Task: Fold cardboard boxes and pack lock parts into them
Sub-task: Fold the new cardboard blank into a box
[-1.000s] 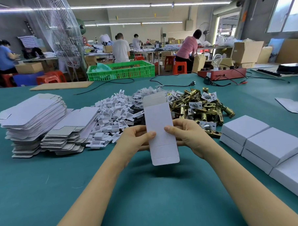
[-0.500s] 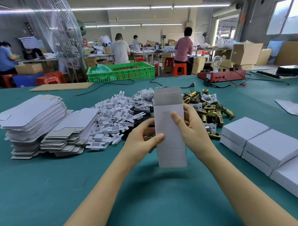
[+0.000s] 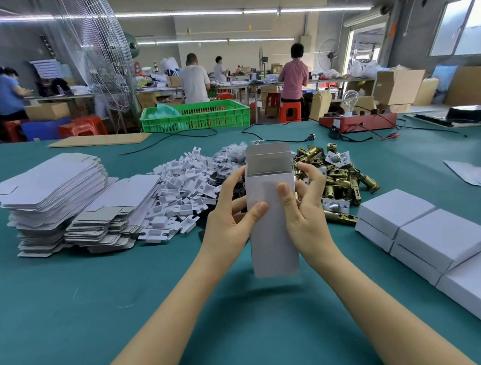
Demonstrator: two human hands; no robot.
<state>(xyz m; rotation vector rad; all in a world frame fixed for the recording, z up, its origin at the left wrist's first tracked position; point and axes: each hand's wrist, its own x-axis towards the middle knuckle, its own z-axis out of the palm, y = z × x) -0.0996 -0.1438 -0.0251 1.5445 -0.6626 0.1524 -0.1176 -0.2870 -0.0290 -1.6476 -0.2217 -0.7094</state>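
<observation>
A white cardboard box (image 3: pixel 273 236) stands upright in front of me above the green table (image 3: pixel 73 300), opened into a tube with its top flap raised. My left hand (image 3: pixel 231 224) grips its left side, thumb on the front face. My right hand (image 3: pixel 304 207) grips its right side, thumb on the front and fingers curled at the upper right edge. Behind the box lies a pile of brass lock parts (image 3: pixel 341 172). A heap of white plastic inserts (image 3: pixel 179 193) sits left of it. Stacks of flat box blanks (image 3: pixel 52 196) lie at the far left.
Several closed white boxes (image 3: pixel 440 237) are stacked at the right. A loose flat blank (image 3: pixel 470 173) lies at the far right. A green crate (image 3: pixel 195 115), a red device (image 3: pixel 358 122) with cables and a brown cardboard sheet (image 3: pixel 99 139) sit at the table's far side. People work at benches beyond.
The flat blank has been squared open into an upright tube. My hands slid from its back to its sides, and the top flap now stands up.
</observation>
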